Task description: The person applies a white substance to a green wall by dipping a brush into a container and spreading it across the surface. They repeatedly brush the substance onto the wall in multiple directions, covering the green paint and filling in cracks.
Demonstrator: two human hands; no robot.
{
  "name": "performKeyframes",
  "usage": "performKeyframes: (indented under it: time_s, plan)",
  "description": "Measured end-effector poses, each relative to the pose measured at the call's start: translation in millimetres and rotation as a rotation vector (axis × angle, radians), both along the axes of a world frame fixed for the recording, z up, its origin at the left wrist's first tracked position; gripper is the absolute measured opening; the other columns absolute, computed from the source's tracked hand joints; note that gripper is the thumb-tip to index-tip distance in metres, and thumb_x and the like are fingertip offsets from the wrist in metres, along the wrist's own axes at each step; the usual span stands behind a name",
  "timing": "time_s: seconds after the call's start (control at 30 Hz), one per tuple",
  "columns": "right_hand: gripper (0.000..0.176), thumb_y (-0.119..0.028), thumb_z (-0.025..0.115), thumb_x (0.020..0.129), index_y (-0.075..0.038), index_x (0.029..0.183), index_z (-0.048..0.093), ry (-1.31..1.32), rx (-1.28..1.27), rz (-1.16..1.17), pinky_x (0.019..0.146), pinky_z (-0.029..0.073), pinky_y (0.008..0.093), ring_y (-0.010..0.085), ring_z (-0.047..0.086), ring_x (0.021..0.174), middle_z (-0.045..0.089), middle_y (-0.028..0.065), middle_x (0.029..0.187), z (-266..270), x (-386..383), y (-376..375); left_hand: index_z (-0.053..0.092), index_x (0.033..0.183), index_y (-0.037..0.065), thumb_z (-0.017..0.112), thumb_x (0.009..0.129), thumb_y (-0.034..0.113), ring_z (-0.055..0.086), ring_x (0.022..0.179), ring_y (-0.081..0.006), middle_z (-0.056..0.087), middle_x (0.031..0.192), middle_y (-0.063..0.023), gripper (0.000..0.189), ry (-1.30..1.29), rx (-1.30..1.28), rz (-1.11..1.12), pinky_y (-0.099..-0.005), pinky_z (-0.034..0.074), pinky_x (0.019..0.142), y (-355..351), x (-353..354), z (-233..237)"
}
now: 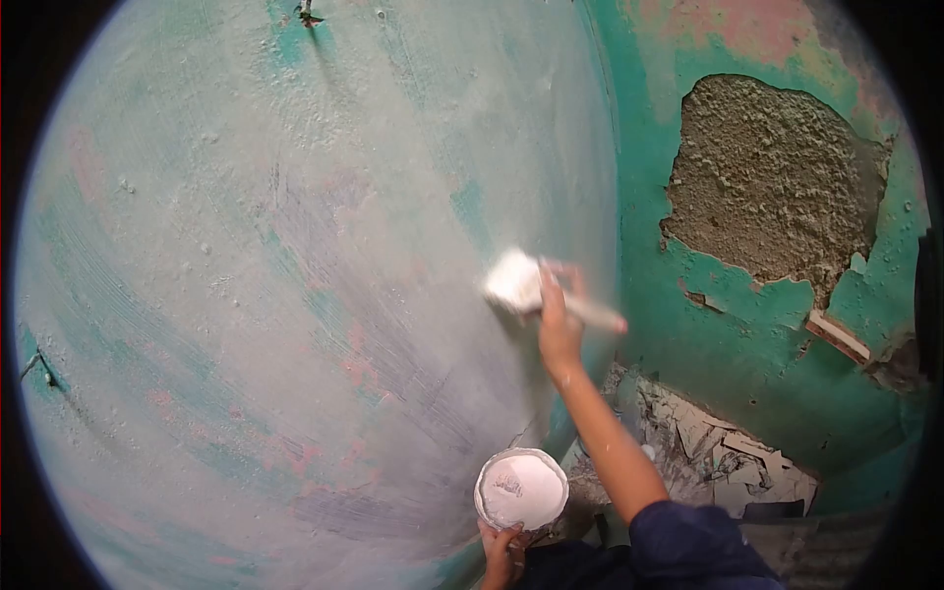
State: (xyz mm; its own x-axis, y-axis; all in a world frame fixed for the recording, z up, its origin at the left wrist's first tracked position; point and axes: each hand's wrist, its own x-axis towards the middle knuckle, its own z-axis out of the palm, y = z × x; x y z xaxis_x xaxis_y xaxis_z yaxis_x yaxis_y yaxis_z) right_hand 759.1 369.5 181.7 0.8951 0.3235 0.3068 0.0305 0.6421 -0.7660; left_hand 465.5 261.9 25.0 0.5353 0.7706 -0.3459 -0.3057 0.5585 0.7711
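The broad wall (256,275) fills the left and middle of the view, its rough plaster thinly coated in chalky white, with streaky, curved brush marks through which green and pink blotches show. A small dark nail (307,14) sticks out near its top edge. Low in the middle, the left hand (501,556) grips a round paint pot (521,489) from below, fingers closed around its base; the pot's rim is smeared white and it holds thick white paint nearly to the brim. Above it, the right hand (559,324) is clamped around the pale handle of a wide brush (514,282), whose white-laden bristles press flat against the wall just beside the corner. The bare forearm runs down to a dark blue sleeve (688,541). The two hands are well apart, one above the other. To the right, the green wall (728,364) is glossy and flaking, and a large irregular bare patch (772,182) shows coarse, gritty grey-brown render. Below it lies rubble (708,452), a heap of broken, flat, pale plaster pieces.
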Motion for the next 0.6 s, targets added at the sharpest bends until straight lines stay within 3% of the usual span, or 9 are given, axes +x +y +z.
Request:
performKeyframes:
  time_s: [0.07, 0.1, 0.23, 0.3, 0.47, 0.6]
  plan:
    - [0.023, -0.027, 0.053, 0.099, -0.009, 0.113, 0.050, 0.057, -0.070, -0.069, 0.051, 0.047, 0.0239, 0.0115, 0.060, 0.070, 0.063, 0.0065, 0.085, -73, -5, -4, 0.027, 0.137, 0.011, 0.057, 0.078, 0.002, 0.048, 0.124, -0.0354, 0.041, 0.137, -0.0155, 0.067, 0.004, -0.003, -0.004, -0.0568, 0.048, 0.097, 3, -2, -3]
    - [0.021, -0.025, 0.055, 0.098, -0.008, 0.110, 0.050, 0.124, -0.088, 0.003, 0.049, 0.045, 0.0236, 0.0106, 0.058, 0.062, 0.063, 0.0065, 0.081, -109, -6, -9, 0.027, 0.137, 0.011, 0.057, 0.078, 0.002, 0.048, 0.124, -0.0357, 0.041, 0.137, -0.0157, 0.067, 0.013, -0.009, -0.015, -0.0572, 0.048, 0.096, 3, -2, -5]
    - [0.020, -0.017, 0.055, 0.097, -0.007, 0.112, 0.047, 0.144, -0.331, 0.103, 0.046, 0.042, 0.0234, 0.0099, 0.053, 0.052, 0.062, 0.0069, 0.074, -152, 3, -31, 0.026, 0.137, 0.011, 0.056, 0.078, 0.000, 0.048, 0.124, -0.0363, 0.040, 0.137, -0.0165, 0.067, 0.018, 0.007, -0.004, -0.0577, 0.048, 0.097, 1, 8, 1]
    - [0.020, -0.016, 0.055, 0.097, -0.006, 0.113, 0.046, 0.140, -0.322, 0.095, 0.046, 0.041, 0.0231, 0.0099, 0.053, 0.052, 0.062, 0.0067, 0.074, -131, -1, -50, 0.026, 0.134, 0.012, 0.057, 0.079, -0.007, 0.051, 0.121, -0.0313, 0.043, 0.135, -0.0158, 0.066, -0.023, -0.044, 0.011, -0.0471, 0.050, 0.093, 2, 18, 7]
    - [0.025, -0.010, 0.051, 0.095, -0.005, 0.117, 0.041, 0.077, -0.311, 0.104, 0.051, 0.042, 0.0213, 0.0071, 0.054, 0.059, 0.063, 0.0066, 0.079, -103, -9, -106, 0.027, 0.134, 0.012, 0.059, 0.079, -0.006, 0.050, 0.120, -0.0281, 0.043, 0.133, -0.0142, 0.066, -0.012, -0.020, -0.012, -0.0428, 0.048, 0.094, 2, 40, 28]
    - [0.025, -0.009, 0.055, 0.093, -0.003, 0.115, 0.045, -0.033, -0.341, 0.039, 0.056, 0.042, 0.0207, 0.0050, 0.053, 0.069, 0.062, 0.0037, 0.085, -70, -14, -149, 0.026, 0.137, 0.012, 0.061, 0.079, -0.004, 0.048, 0.121, -0.0263, 0.042, 0.134, -0.0138, 0.070, -0.067, 0.011, -0.040, -0.0397, 0.046, 0.096, 3, 70, 44]
